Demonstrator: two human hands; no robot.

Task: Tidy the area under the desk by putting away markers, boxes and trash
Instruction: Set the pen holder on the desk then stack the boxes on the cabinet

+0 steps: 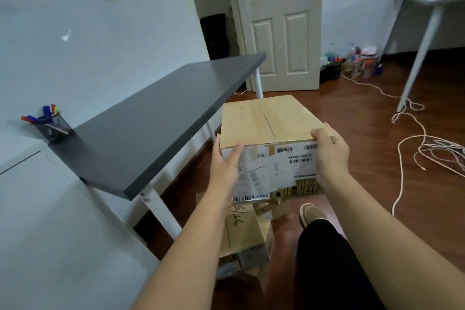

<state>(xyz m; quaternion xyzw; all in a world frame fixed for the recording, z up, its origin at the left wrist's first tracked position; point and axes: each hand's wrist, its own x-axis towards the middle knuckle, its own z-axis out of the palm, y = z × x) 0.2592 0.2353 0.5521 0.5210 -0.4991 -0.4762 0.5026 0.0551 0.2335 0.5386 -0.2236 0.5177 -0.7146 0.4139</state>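
A brown cardboard box (266, 121) with white shipping labels is held up in front of me, to the right of the dark grey desk (151, 133). My left hand (225, 166) grips its near left corner, thumb on the side. My right hand (329, 151) grips the near right top edge, fingers curled over it. Below the held box, other cardboard boxes (246, 239) lie on the wooden floor. A black mesh cup (51, 126) full of coloured markers stands at the desk's back left corner.
White cables (412, 148) sprawl over the floor on the right. A white-legged table (427, 22) stands at far right. A white door (276, 22) is straight ahead, with bottles and clutter (354, 63) beside it. My shoe (312, 214) and dark trouser leg are below.
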